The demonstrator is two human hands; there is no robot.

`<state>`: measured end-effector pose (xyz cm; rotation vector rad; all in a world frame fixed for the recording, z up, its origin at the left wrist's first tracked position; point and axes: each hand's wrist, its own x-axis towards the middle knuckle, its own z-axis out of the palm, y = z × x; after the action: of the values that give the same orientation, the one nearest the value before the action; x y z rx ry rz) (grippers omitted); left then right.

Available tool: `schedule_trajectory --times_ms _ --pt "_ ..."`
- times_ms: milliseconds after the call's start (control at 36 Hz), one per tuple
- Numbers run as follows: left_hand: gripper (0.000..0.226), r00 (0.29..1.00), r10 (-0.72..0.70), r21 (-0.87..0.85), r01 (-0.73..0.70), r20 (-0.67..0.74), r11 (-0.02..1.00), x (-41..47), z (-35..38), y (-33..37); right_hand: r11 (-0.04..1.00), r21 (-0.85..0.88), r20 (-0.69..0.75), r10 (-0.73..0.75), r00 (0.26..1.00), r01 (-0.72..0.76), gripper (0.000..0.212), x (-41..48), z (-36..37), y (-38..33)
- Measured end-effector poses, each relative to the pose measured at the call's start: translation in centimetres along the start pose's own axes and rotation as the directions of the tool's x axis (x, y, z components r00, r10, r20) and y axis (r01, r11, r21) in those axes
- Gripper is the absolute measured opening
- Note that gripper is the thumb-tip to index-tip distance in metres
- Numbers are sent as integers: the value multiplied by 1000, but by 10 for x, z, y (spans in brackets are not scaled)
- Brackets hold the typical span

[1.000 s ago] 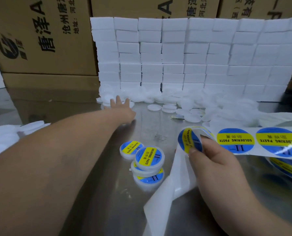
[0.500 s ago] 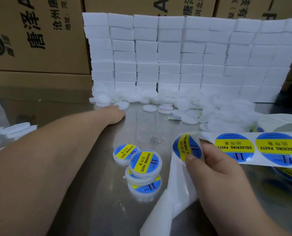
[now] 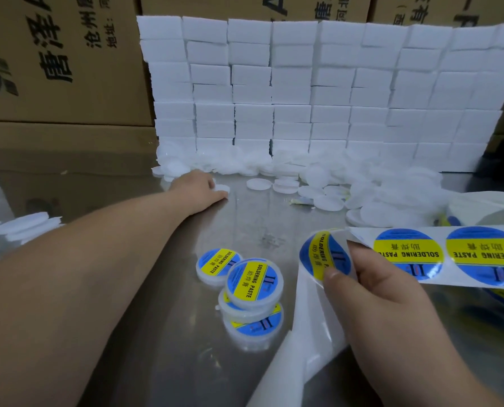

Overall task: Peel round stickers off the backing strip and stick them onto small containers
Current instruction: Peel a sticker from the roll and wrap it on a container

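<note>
My left hand point(image 3: 199, 188) is stretched far out over the metal table, fingers closed around a small white container point(image 3: 222, 188) at the edge of the loose pile. My right hand point(image 3: 377, 292) pinches a round blue and yellow sticker point(image 3: 322, 255) that curls half off the white backing strip point(image 3: 415, 254). The strip runs off to the right with more stickers on it, and its bare tail point(image 3: 300, 333) hangs down toward me. Several labelled containers point(image 3: 252, 284) lie stacked in a small heap between my arms.
A wall of stacked white blocks point(image 3: 318, 92) stands at the back, with a heap of unlabelled white containers point(image 3: 362, 183) at its foot. Cardboard boxes point(image 3: 54, 63) rise behind and to the left. More white pieces point(image 3: 16, 227) lie at the far left.
My left hand has closed from spread fingers onto a white container at the pile's edge and has drawn slightly toward me. My right hand keeps its pinch on the half-peeled sticker.
</note>
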<state>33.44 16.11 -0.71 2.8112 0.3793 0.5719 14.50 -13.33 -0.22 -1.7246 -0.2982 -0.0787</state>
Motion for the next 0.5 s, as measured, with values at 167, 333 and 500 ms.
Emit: schedule_trajectory --times_ms 167,333,500 --pt "25 997 13 67 -7 -80 998 -30 -18 22 998 35 42 -52 998 51 24 -2 -1 0" --pt "16 966 -243 -383 193 -86 904 -58 -52 48 993 25 50 -118 992 116 25 -1 -1 -2" --pt "26 930 -365 -855 152 -46 496 -116 -86 94 992 5 -5 -122 993 122 30 -4 2 -6"
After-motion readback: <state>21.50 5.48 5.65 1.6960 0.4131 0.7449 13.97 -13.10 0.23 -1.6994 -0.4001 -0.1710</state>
